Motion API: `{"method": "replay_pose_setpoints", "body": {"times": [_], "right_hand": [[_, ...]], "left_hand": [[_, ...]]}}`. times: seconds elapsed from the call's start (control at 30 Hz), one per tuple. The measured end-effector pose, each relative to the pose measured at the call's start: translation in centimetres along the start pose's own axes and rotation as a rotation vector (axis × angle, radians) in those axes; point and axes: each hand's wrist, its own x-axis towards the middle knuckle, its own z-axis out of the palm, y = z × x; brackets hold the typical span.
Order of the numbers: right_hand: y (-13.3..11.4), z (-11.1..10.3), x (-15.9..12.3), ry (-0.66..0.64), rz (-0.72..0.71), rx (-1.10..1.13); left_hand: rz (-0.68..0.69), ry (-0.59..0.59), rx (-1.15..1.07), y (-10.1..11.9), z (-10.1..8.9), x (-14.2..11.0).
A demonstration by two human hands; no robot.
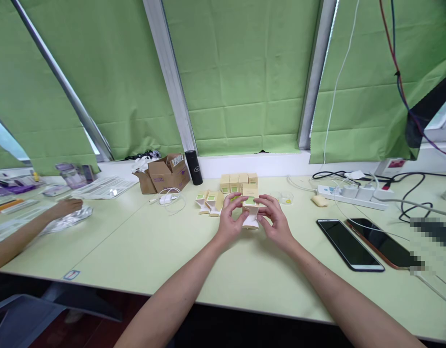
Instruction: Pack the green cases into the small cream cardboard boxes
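Note:
Between my two hands is a small cream cardboard box (251, 217) with a green label patch and an open, folded white front. My left hand (231, 216) grips its left side, fingers on top and thumb at the front. My right hand (275, 220) holds the right side the same way. Just left of my left hand, two similar open boxes (209, 203) stand on the table. Behind my hands several more cream boxes (234, 182) are lined up in a row.
Two phones (349, 245) lie at the right, near a power strip (353, 195) with cables. A cardboard carton (168, 175) and a black bottle (194, 167) stand at the back. At the far left, another person's hand (67, 208) rests by a silvery wrapper (72, 220). A clear dish (286, 198) sits behind my right hand.

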Motion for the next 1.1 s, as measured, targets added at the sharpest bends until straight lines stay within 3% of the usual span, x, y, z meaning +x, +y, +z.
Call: {"method": "replay_pose_setpoints", "body": {"times": [0.7,1.1], "right_hand": [[0.1,0.0,0.2,0.026,0.061,0.099],[-0.1,-0.1,0.8,0.112,0.126,0.133]], "left_hand": [[-0.045,0.020,-0.014,0.2,0.2,0.1],[0.034,-0.205,-0.030,0.9,-0.4,-0.2]]}}
